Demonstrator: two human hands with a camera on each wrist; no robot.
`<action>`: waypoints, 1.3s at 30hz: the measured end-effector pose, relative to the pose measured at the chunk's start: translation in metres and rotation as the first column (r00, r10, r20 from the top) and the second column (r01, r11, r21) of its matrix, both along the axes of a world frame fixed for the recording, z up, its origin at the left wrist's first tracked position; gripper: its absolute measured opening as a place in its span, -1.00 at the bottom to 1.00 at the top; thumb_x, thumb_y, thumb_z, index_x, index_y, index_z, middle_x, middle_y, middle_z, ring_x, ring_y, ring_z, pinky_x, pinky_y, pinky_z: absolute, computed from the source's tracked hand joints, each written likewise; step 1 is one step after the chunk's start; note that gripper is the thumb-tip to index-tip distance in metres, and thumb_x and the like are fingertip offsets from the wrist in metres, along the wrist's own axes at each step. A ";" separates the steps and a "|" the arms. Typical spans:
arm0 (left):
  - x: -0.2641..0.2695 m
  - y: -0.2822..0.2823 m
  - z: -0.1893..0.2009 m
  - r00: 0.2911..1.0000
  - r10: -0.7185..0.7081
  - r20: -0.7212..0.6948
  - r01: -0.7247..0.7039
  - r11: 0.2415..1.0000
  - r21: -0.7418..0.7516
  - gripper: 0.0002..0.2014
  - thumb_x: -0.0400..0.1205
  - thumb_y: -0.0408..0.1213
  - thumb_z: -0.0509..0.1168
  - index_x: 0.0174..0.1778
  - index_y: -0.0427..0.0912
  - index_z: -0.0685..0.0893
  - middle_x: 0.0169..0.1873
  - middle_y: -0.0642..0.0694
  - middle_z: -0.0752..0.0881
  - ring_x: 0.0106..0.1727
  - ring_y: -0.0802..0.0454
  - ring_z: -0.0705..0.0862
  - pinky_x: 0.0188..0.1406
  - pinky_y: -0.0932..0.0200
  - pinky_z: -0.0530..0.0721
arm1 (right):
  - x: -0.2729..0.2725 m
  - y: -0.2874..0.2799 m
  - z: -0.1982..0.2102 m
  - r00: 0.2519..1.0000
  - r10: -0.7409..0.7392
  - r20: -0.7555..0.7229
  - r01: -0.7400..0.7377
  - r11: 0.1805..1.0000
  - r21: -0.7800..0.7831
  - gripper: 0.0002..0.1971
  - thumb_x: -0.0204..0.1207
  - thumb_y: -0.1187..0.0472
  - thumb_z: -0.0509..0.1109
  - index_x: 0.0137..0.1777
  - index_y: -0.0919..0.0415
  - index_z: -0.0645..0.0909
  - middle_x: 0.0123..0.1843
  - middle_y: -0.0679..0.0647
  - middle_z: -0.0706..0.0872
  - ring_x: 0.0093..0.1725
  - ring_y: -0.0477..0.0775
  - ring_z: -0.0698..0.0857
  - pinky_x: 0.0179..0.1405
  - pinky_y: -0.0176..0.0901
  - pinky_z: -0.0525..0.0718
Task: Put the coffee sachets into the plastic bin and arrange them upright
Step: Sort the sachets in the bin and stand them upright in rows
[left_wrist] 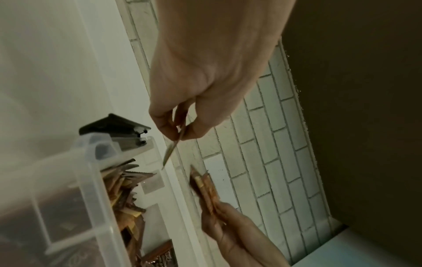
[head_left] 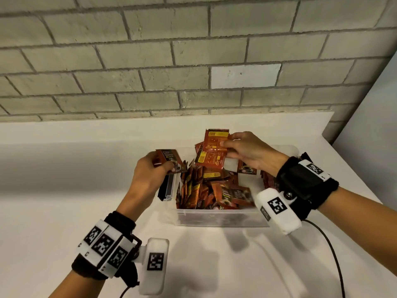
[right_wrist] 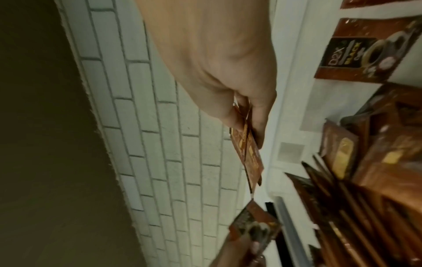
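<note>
A clear plastic bin stands on the white counter, filled with several red-brown coffee sachets; some stand on edge at its left, others lie flat. My left hand hovers over the bin's left rim and pinches one sachet between thumb and fingers; that sachet shows edge-on in the left wrist view. My right hand is above the bin's far side and holds a small stack of sachets upright; the right wrist view shows this stack pinched between thumb and fingers.
The bin's black latch handle hangs at its left end. A grey brick wall rises behind the counter. A black cable trails from my right wrist across the counter at the right.
</note>
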State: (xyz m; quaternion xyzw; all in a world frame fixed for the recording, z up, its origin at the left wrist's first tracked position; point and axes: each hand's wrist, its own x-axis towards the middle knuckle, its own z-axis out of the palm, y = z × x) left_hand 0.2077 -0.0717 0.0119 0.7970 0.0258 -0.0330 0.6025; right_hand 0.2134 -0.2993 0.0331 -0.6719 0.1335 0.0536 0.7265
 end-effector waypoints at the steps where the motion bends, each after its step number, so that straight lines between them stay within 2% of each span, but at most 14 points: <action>1: -0.003 -0.002 0.001 1.000 -0.023 -0.020 0.023 1.000 -0.015 -0.68 0.59 -0.44 0.30 0.27 -0.21 0.55 0.06 -0.17 0.73 0.06 -0.04 0.72 -0.12 0.23 0.64 | -0.003 0.000 0.007 0.999 -0.019 0.041 0.018 0.999 0.033 -0.81 0.58 0.45 0.32 0.16 0.41 0.50 0.17 0.26 0.67 0.03 0.06 0.73 0.01 -0.14 0.74; 4: -0.011 -0.012 0.007 0.985 -0.114 -0.131 0.090 0.980 -0.178 -0.72 0.66 -0.48 0.16 0.28 -0.21 0.51 0.05 -0.20 0.72 0.07 -0.03 0.70 -0.11 0.26 0.64 | -0.017 0.004 0.024 0.955 -0.047 0.294 0.049 0.999 0.001 -0.81 0.59 0.37 0.33 0.17 0.30 0.47 0.17 0.19 0.69 0.08 -0.02 0.73 0.10 -0.14 0.74; 6: -0.016 -0.022 0.015 0.956 -0.198 -0.218 0.098 0.911 -0.400 -0.73 0.68 -0.53 0.11 0.27 -0.30 0.52 0.07 -0.25 0.71 0.06 -0.04 0.69 -0.17 0.27 0.68 | -0.034 0.009 0.029 0.845 0.064 0.532 0.118 0.946 -0.303 -0.84 0.60 0.32 0.34 0.12 0.22 0.45 0.12 0.08 0.70 0.07 -0.14 0.71 0.09 -0.28 0.71; 8: -0.021 -0.030 0.023 0.917 -0.310 -0.251 0.079 0.757 -0.648 -0.72 0.69 -0.53 0.06 0.29 -0.37 0.52 0.12 -0.33 0.72 0.08 -0.11 0.73 -0.17 0.14 0.77 | -0.052 0.013 0.027 0.645 0.351 0.678 0.252 0.741 -0.623 -0.84 0.58 0.35 0.34 0.11 0.24 0.46 0.05 0.05 0.65 -0.02 -0.20 0.65 0.04 -0.42 0.67; 11: -0.032 -0.040 0.033 0.873 -0.447 -0.196 0.086 0.537 -0.839 -0.69 0.69 -0.34 0.08 0.31 -0.36 0.52 0.16 -0.39 0.71 0.16 -0.30 0.73 0.06 -0.18 0.74 | -0.068 0.005 0.009 0.428 0.722 0.544 0.461 0.343 -0.819 -0.68 0.43 0.39 0.43 0.15 0.24 0.48 0.07 0.17 0.66 0.10 -0.01 0.53 0.19 -0.26 0.59; 15: -0.044 -0.051 0.031 0.837 -0.519 -0.173 0.148 0.520 -0.841 -0.52 0.69 0.07 0.10 0.36 -0.21 0.54 0.17 -0.29 0.73 0.07 -0.16 0.76 -0.02 -0.10 0.77 | -0.084 -0.006 -0.005 0.416 0.763 0.495 0.542 0.229 -0.809 -0.65 0.29 0.42 0.54 0.09 0.32 0.63 0.10 0.26 0.72 0.22 0.12 0.52 0.38 -0.13 0.51; 18: -0.050 -0.061 0.023 0.831 -0.525 -0.184 0.126 0.500 -0.857 -0.55 0.61 -0.24 0.28 0.43 -0.23 0.49 0.12 -0.25 0.72 -0.08 -0.02 0.76 -0.18 0.06 0.76 | -0.096 -0.009 -0.005 0.384 0.786 0.484 0.532 0.239 -0.812 -0.75 0.40 0.37 0.43 0.09 0.33 0.61 0.11 0.27 0.72 0.26 0.16 0.52 0.60 -0.22 0.23; 22: -0.053 -0.071 0.016 0.847 -0.503 -0.174 0.118 0.497 -0.860 -0.58 0.58 -0.45 0.24 0.38 -0.17 0.54 0.00 -0.20 0.75 -0.21 0.04 0.74 -0.29 0.14 0.76 | -0.103 -0.021 -0.011 0.421 0.828 0.371 0.442 0.169 -0.881 -0.73 0.46 0.36 0.35 0.17 0.29 0.59 0.19 0.21 0.70 0.32 0.13 0.55 0.62 -0.13 0.21; 24: -0.054 -0.074 0.014 0.862 -0.479 -0.167 0.115 0.505 -0.855 -0.56 0.57 -0.46 0.24 0.38 -0.13 0.53 0.08 -0.23 0.74 -0.14 -0.02 0.75 -0.21 0.03 0.76 | -0.107 -0.028 -0.013 0.445 0.815 0.371 0.348 0.224 -0.910 -0.72 0.52 0.38 0.28 0.22 0.29 0.62 0.27 0.18 0.67 0.39 0.04 0.54 0.60 -0.05 0.28; 27: -0.057 -0.078 0.010 0.885 -0.442 -0.147 0.113 0.510 -0.853 -0.53 0.53 -0.47 0.28 0.37 -0.09 0.51 0.21 -0.26 0.70 0.05 -0.17 0.74 -0.05 -0.13 0.74 | -0.118 -0.031 -0.012 0.618 0.552 0.560 0.224 0.559 -0.798 -0.70 0.53 0.34 0.20 0.22 0.22 0.62 0.32 0.03 0.64 0.42 -0.15 0.51 0.44 -0.30 0.44; 29: -0.059 -0.082 0.008 0.895 -0.429 -0.122 0.125 0.504 -0.855 -0.51 0.51 -0.50 0.30 0.35 -0.08 0.49 0.20 -0.26 0.71 0.13 -0.24 0.73 0.01 -0.20 0.74 | -0.125 -0.027 -0.010 0.766 0.249 0.592 0.225 0.758 -0.611 -0.79 0.55 0.13 0.29 0.17 0.06 0.54 0.20 -0.09 0.65 0.27 -0.16 0.60 0.24 -0.31 0.59; 31: -0.062 -0.087 0.006 0.912 -0.396 -0.112 0.114 0.505 -0.855 -0.45 0.44 -0.52 0.33 0.36 -0.10 0.49 0.14 -0.25 0.73 0.05 -0.16 0.76 -0.11 -0.08 0.79 | -0.127 -0.021 -0.005 0.879 0.085 0.469 0.158 0.876 -0.455 -0.64 0.50 -0.16 0.37 0.17 -0.03 0.43 0.12 -0.08 0.63 0.13 -0.13 0.66 0.11 -0.24 0.68; 35: -0.067 -0.095 0.002 0.923 -0.371 -0.097 0.100 0.478 -0.873 -0.37 0.40 -0.59 0.34 0.40 -0.16 0.45 0.11 -0.28 0.74 0.02 -0.14 0.77 -0.17 -0.01 0.78 | -0.128 -0.010 -0.010 0.973 0.170 0.154 -0.134 0.967 -0.218 -0.36 0.27 -0.05 0.52 0.26 -0.03 0.26 0.18 0.08 0.62 0.07 0.00 0.74 -0.05 -0.07 0.78; 39: -0.068 -0.094 0.001 0.919 -0.385 -0.086 0.121 0.483 -0.867 -0.44 0.48 -0.45 0.36 0.41 -0.18 0.43 0.14 -0.30 0.72 0.02 -0.16 0.76 -0.23 -0.06 0.76 | -0.125 -0.005 -0.015 0.992 0.110 0.069 -0.107 0.993 -0.041 -0.50 0.41 0.39 0.50 0.23 0.21 0.29 0.05 0.34 0.69 -0.20 0.22 0.79 -0.21 -0.01 0.81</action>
